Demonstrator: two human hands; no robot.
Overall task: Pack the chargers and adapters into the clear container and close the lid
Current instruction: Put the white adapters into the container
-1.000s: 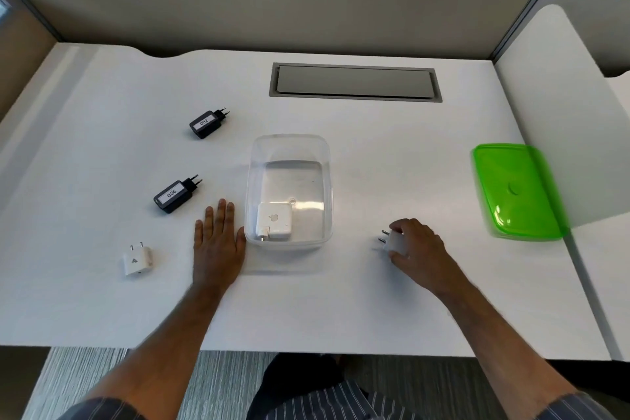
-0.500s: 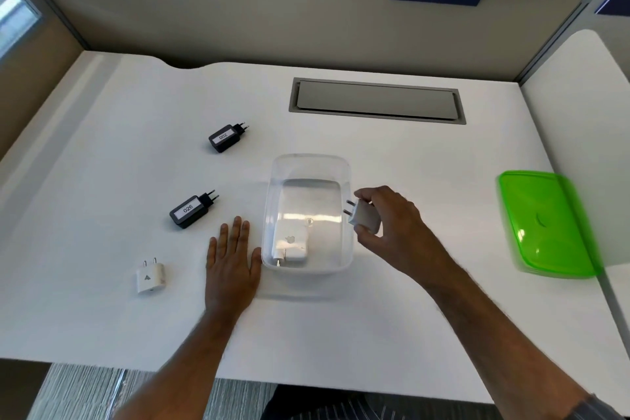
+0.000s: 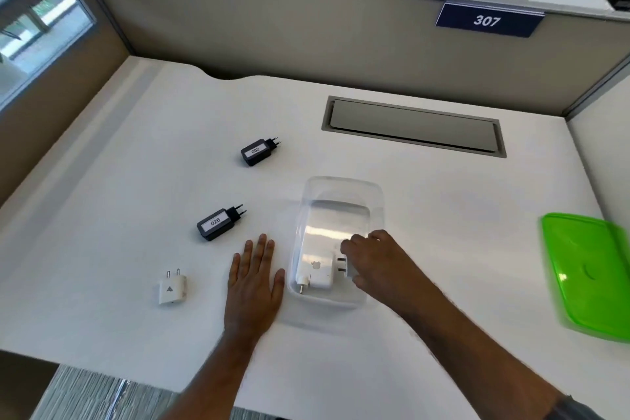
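Currently, the scene is arranged as follows:

- White desk (image 3: 443, 249): carries every item listed below.
- Green lid (image 3: 589, 269): lies at the desk's right edge, well apart from the container.
- Clear container (image 3: 341, 187): open, centre of the desk. A white square power adapter (image 3: 318, 271) lies flat in its near end.
- Left hand (image 3: 254, 280): flat on the desk, fingers spread, empty, just beside the container's left wall.
- Right hand (image 3: 375, 262): inside the container, fingers closed on a small white plug adapter (image 3: 344, 268), prongs toward the square adapter.
- Black charger labelled 026 (image 3: 216, 223): left of the container.
- Black charger labelled 002 (image 3: 257, 152): farther back.
- White two-pin charger (image 3: 172, 288): nearest the front-left.
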